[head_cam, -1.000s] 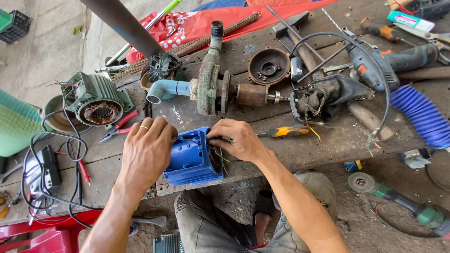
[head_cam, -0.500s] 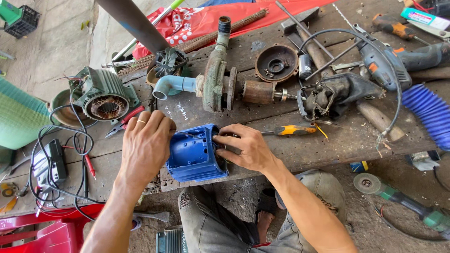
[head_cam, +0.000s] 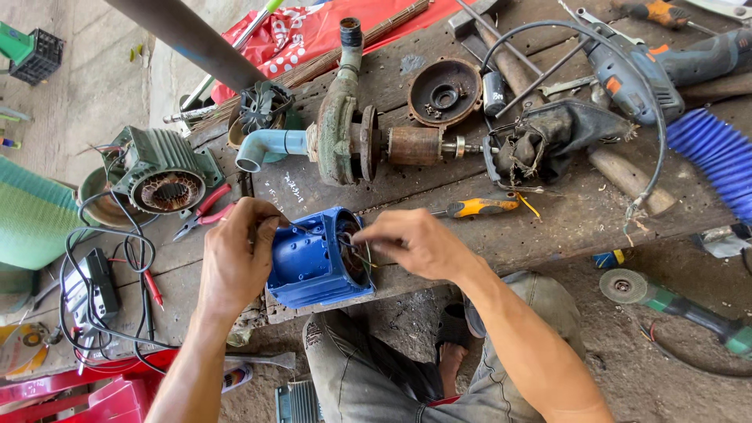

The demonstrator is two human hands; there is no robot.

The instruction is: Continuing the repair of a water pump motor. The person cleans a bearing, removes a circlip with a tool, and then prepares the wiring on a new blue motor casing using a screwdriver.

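A blue motor housing (head_cam: 313, 262) lies on its side at the near edge of the wooden workbench (head_cam: 548, 227), its open end facing right. My left hand (head_cam: 235, 254) grips its left end and steadies it. My right hand (head_cam: 411, 243) is at the open end, fingers pinched on thin wires (head_cam: 352, 247) coming out of the housing. A yellow-handled screwdriver (head_cam: 478, 207) lies just beyond my right hand.
A pump with rusty rotor shaft (head_cam: 368, 141) lies behind the housing. A green stator (head_cam: 160, 176), red pliers (head_cam: 205, 211), a multimeter with leads (head_cam: 98, 286), a round end cover (head_cam: 445, 92), a drill (head_cam: 650, 66), blue hose (head_cam: 717, 160) and an angle grinder (head_cam: 666, 301) surround it.
The blue housing has been turned so its open end faces right. My right hand has moved from the housing's side to the wires at its opening. The camera has shifted slightly.
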